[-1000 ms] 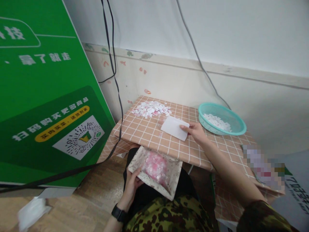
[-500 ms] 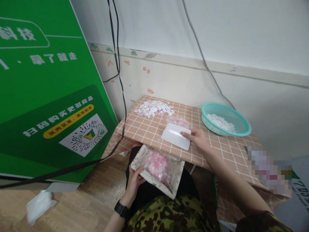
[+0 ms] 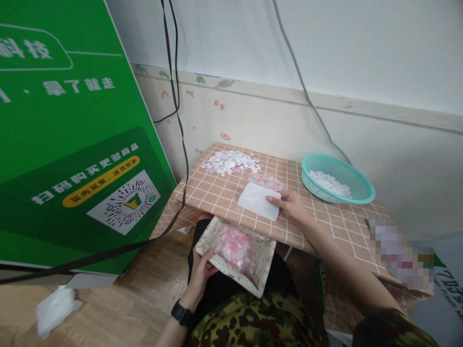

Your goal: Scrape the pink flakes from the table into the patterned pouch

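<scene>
Partly in right hand (image 3: 292,207); card (image 3: 256,200)

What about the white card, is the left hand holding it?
No, the right hand holds the white card, while the left hand grips the patterned tray.

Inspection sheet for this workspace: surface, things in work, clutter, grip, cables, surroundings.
Surface: checked tablecloth hanging over the front edge.
Things in work: white card; patterned tray below the table edge, with pink and clear pieces; loose pinkish pieces beyond the card; pile of white and pink pieces; turquoise basket with white pieces.
Clutter: pale crumpled item on the floor; pixelated item at the table's right, unidentifiable.
Grip: left grip on the tray's edge; right grip on the card's right edge; card-to-table contact unclear.
Cables: black cord passing across the table's left corner in view; grey cable along the wall.
Surroundings: green panel with a QR code, left.
</scene>
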Motion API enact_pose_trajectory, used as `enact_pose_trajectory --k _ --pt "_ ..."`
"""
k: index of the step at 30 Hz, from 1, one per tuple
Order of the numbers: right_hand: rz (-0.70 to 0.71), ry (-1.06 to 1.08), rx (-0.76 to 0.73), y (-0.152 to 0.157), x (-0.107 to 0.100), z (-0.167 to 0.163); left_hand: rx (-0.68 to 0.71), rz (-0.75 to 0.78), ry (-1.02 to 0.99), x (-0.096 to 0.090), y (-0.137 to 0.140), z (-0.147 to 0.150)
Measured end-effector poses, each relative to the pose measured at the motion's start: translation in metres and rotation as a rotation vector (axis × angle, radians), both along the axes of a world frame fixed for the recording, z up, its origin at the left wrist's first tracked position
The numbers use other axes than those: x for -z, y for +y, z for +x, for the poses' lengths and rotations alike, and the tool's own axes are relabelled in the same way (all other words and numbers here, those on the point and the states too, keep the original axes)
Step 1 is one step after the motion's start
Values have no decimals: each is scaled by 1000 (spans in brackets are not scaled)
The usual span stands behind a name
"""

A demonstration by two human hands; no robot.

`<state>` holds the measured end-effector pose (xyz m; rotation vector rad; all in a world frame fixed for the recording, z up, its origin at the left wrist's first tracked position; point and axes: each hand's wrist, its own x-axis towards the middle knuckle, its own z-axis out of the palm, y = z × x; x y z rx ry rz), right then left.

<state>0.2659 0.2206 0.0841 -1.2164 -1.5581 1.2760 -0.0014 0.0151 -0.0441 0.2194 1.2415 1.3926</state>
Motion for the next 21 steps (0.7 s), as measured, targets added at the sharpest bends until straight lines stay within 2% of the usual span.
enact_pose_trajectory --k 2,8,11,16,19,21 --pt "-22 18 -17 -3 -1 -2 0 8 -1 -1 -1 -1" --pt "36 22 -1 0 8 -11 7 3 68 -13 1 -7" --pt "17 -23 -68 -1 9 -13 8 -1 88 -21 2 -13" --pt "-79 -43 -221 -7 -2 -12 1 -34 65 -29 3 -25" --pt "-151 57 -179 -8 -5 -16 -5 -35 51 -32 4 -30" --pt "-147 107 -129 -9 -6 -22 -10 -26 54 -35 4 -32"
